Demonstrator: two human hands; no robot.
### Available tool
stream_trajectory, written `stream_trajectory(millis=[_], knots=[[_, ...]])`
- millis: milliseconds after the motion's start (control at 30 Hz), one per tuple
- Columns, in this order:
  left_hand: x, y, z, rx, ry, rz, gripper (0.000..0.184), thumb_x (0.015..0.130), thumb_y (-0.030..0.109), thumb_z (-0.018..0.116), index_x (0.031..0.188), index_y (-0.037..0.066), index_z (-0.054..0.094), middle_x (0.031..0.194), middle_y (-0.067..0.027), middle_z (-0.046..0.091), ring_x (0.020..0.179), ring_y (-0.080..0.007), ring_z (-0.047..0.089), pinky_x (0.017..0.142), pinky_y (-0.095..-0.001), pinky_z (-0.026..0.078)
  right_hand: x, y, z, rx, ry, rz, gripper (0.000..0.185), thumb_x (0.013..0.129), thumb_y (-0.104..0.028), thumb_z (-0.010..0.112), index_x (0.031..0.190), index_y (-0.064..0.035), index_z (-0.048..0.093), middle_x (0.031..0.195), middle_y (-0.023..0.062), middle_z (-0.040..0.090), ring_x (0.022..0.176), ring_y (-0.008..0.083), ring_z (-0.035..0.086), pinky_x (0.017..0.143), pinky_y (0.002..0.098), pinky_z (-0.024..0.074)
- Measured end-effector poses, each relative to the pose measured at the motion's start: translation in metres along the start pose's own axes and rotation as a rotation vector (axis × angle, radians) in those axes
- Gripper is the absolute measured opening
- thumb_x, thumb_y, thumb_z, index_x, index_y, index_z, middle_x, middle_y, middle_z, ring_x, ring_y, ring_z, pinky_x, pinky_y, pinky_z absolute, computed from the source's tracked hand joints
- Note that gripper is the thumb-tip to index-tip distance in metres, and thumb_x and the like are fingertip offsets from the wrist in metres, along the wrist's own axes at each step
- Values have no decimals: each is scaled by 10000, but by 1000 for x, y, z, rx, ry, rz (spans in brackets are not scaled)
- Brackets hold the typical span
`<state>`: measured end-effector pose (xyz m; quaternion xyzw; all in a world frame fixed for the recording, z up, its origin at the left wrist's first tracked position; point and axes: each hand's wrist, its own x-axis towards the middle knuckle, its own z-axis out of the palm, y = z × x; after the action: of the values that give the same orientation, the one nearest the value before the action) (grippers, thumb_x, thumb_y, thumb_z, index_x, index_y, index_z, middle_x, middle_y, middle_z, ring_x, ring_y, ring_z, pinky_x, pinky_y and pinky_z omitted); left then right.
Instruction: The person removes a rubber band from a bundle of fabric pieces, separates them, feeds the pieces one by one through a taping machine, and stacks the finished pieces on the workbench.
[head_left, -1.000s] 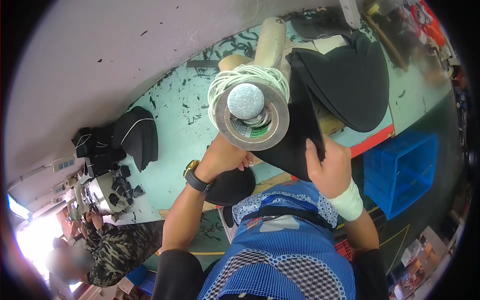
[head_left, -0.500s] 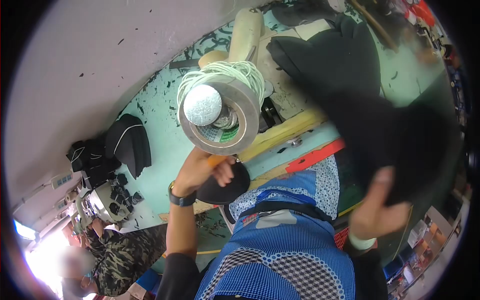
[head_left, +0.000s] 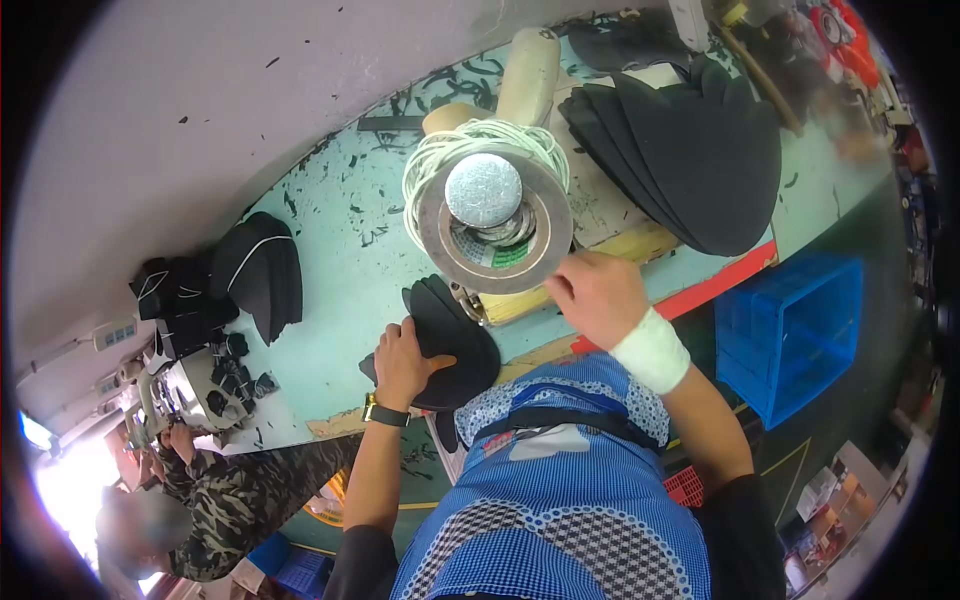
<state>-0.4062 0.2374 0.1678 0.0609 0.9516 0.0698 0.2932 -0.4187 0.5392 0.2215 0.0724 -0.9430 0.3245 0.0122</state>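
Observation:
My left hand (head_left: 400,368) lies on a small stack of dark, rounded sheet pieces (head_left: 455,345) at the table's front edge, its thumb spread away from the fingers. My right hand (head_left: 603,297), with a white band at the wrist, is beside the machine head (head_left: 440,235), which has a grey ring and a silver round cap. Its fingers are curled, and their tips are partly hidden near the ring, so what they hold is unclear. A larger fanned stack of black sheet pieces (head_left: 690,155) rests at the right of the machine.
Pale cord (head_left: 480,135) is coiled round the machine top. Black bundles (head_left: 262,275) sit on the table (head_left: 340,300) at left. A blue crate (head_left: 745,345) stands at right. A co-worker in a camouflage top (head_left: 235,510) works at lower left. Dark scraps litter the tabletop.
My right hand has moved left to the machine, without the black pieces it was carrying. My left hand has come down onto the small stack, now fanned. The blue crate is now visible.

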Motion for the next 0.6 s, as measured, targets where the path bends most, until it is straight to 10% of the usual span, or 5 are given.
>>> stream_trajectory(millis=[200,300,600], knots=[[-10,-3,-21,111,372,253,533,706,344,800,1031,-13,575,904,-175,602,829,-375,596,690,-448,478,3,-12,-17,-97,180,49,122,750,-93,713,810,-32,626,721,108,606,659,314,612,562,391,490],[-18,4,-68,-394,-276,355,307,782,191,731,994,0,616,874,-175,627,773,-349,598,689,-382,480,-9,-26,-17,289,51,141,142,753,-101,709,827,-28,612,737,121,601,668,332,610,567,399,490],[-21,60,-108,-578,-366,396,161,820,110,690,906,-10,624,787,-145,613,711,-248,594,640,-317,461,2,-4,9,-124,191,-15,124,787,-103,662,856,-29,591,800,125,606,686,317,616,577,389,496]])
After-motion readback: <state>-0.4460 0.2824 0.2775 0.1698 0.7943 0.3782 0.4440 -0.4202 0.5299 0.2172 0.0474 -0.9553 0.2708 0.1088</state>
